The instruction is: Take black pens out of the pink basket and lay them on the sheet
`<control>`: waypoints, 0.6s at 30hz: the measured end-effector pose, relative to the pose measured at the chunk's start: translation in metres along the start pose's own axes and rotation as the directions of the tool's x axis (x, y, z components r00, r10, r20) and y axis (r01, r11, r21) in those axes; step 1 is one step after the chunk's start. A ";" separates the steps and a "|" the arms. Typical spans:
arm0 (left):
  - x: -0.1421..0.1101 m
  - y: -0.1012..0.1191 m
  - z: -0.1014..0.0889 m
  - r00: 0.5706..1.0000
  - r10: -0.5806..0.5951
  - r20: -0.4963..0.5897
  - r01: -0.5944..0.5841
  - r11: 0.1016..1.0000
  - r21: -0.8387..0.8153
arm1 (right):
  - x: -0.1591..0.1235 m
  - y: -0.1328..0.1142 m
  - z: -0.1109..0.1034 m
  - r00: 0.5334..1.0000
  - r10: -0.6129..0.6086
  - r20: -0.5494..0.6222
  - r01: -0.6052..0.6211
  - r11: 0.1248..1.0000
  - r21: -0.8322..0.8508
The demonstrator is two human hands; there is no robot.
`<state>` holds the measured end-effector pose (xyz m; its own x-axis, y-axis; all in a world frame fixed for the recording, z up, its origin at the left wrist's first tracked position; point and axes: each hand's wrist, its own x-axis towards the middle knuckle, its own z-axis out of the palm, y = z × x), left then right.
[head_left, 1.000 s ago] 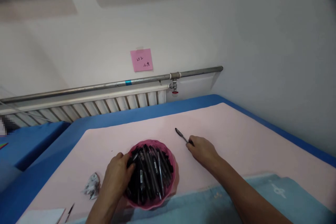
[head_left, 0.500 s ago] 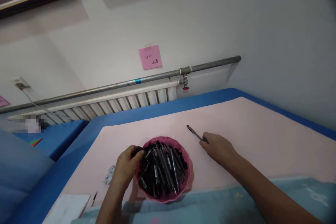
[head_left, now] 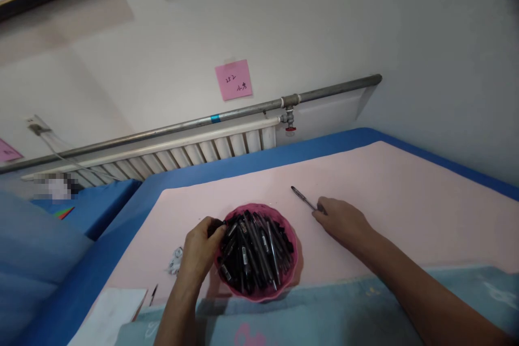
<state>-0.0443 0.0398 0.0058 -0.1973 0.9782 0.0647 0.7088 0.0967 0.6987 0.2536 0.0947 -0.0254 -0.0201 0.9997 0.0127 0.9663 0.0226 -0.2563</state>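
A round pink basket (head_left: 292,275) with a wavy rim stands on the pale pink mat, heaped with black and clear pens (head_left: 253,251). At its upper left rim, my left hand (head_left: 200,243) is closed, thumb against the fingers. Something dark shows between them, but I cannot make out whether it is a pen part or shadow. To the right of the basket, my right hand (head_left: 343,220) grips a pen (head_left: 303,197). Its dark tip points up and left, away from me, while the other end is hidden in my fingers.
Left of my left arm lie a crumpled grey-white scrap (head_left: 175,260), a thin dark pen-like stick (head_left: 153,294) and white paper (head_left: 111,308). A light-blue cloth (head_left: 324,308) covers the near edge. Behind the blue table edge are a radiator (head_left: 211,147) and a pipe (head_left: 336,89).
The camera view has shifted a little, so the whole scene sits slightly higher and further right. Both hands keep nearly the same places beside the basket, and the pen stays in my right hand.
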 end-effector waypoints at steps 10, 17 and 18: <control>-0.008 0.018 0.006 0.988 0.146 0.047 -0.153 0.903 0.401 | -0.013 -0.018 -0.012 0.988 -0.053 -0.145 0.059 0.997 0.039; -0.016 0.029 0.014 0.974 0.095 0.204 -0.198 0.795 0.573 | -0.056 -0.068 -0.003 0.814 -0.511 -0.276 0.572 0.787 0.232; -0.017 0.030 0.015 0.974 0.089 0.207 -0.197 0.783 0.590 | -0.060 -0.072 0.001 0.813 -0.518 -0.266 0.574 0.789 0.217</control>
<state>-0.0097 0.0290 0.0145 0.0109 0.9997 -0.0227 0.9934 -0.0083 0.1145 0.1854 0.0335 -0.0085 -0.4483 0.7992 0.4004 0.6956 0.5932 -0.4053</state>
